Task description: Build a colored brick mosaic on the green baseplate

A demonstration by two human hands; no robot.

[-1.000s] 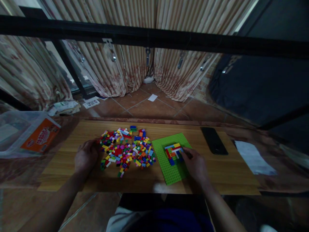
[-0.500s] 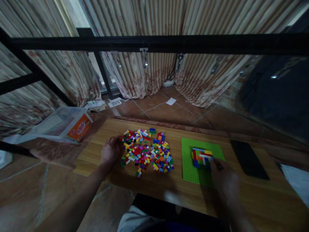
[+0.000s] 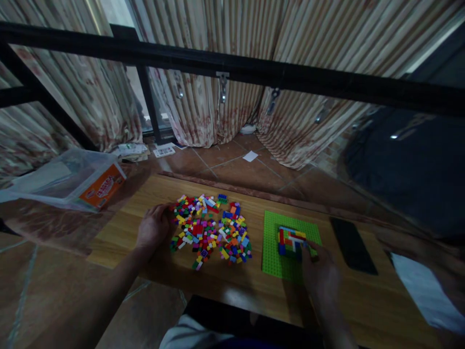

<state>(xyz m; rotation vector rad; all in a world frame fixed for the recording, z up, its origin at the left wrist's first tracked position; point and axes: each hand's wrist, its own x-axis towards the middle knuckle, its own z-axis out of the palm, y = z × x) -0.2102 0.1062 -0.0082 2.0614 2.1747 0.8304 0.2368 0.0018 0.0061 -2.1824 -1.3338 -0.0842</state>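
A block built of colourful toy bricks [image 3: 291, 237] stands on a green baseplate [image 3: 271, 261] on the right half of the wooden table. At the block's right side is my right hand [image 3: 322, 276], its fingers pinched together; what lies between them is too dark and small to name. My left hand [image 3: 154, 226] rests on the table at the left edge of a wide pile of loose toy bricks [image 3: 210, 230]. Its fingers are curled towards the red bricks there, and their tips are hidden.
A black phone-like slab [image 3: 352, 245] lies right of the baseplate, with white paper [image 3: 423, 288] beyond it. A clear plastic box [image 3: 69, 182] with an orange label stands left of the table. A dark rail [image 3: 232, 63] crosses before the curtains [image 3: 236, 29].
The view has shifted and tilted, so the table sits further left. My right hand stays at the right side of the brick block; my left hand stays at the pile's edge.
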